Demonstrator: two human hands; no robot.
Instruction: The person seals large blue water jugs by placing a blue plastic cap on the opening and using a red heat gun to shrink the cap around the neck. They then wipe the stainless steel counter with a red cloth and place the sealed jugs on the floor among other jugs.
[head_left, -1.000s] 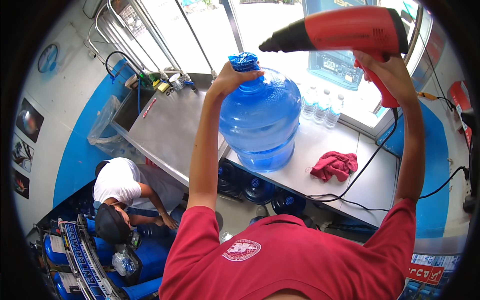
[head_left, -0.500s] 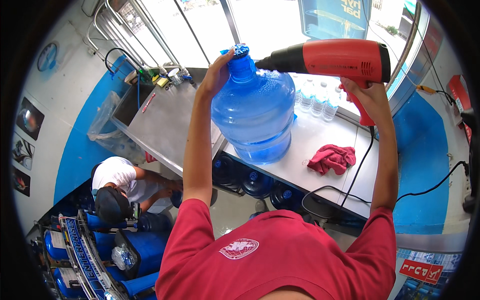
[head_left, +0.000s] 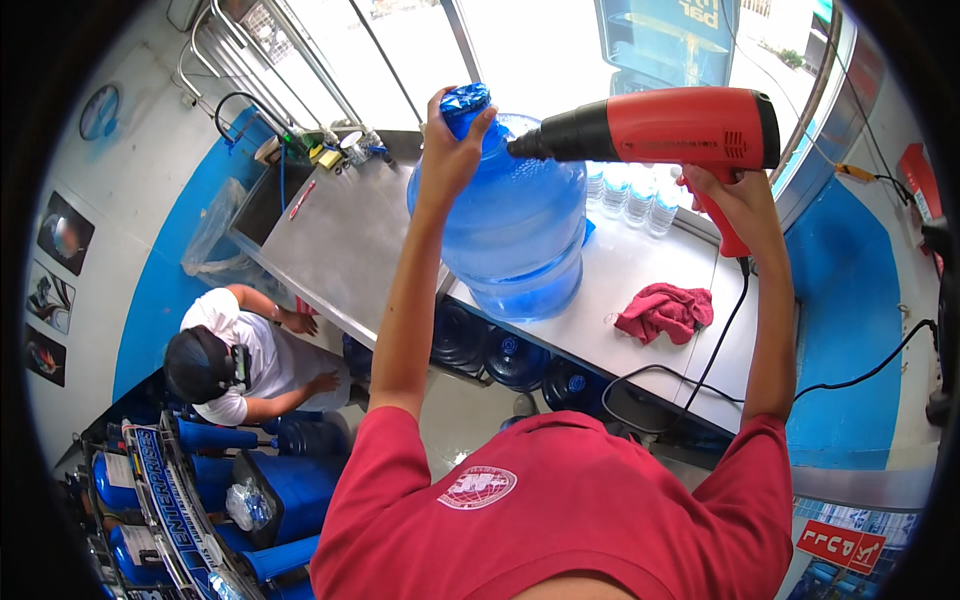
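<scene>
A large blue water jug (head_left: 520,230) stands upright on the white counter. Shiny blue plastic film (head_left: 466,98) covers its cap and neck. My left hand (head_left: 455,150) is wrapped round the neck just below the cap, thumb on the right side. In my right hand (head_left: 735,200) is a red heat gun (head_left: 670,125) with a black nozzle, gripped by its handle. The nozzle points left at the jug's neck, a small gap away from it. A black cord hangs from the handle down across the counter.
On the white counter (head_left: 640,270) lie a crumpled red cloth (head_left: 665,312) and several small water bottles (head_left: 640,200). A steel sink top (head_left: 335,240) adjoins at left. Blue jugs (head_left: 515,360) stand beneath. A person in white (head_left: 250,350) crouches at lower left beside a jug rack.
My left hand has shifted from the cap's left side to round the neck, and the jug's top tilts slightly left. The crouching person has raised their head and drawn their hands back.
</scene>
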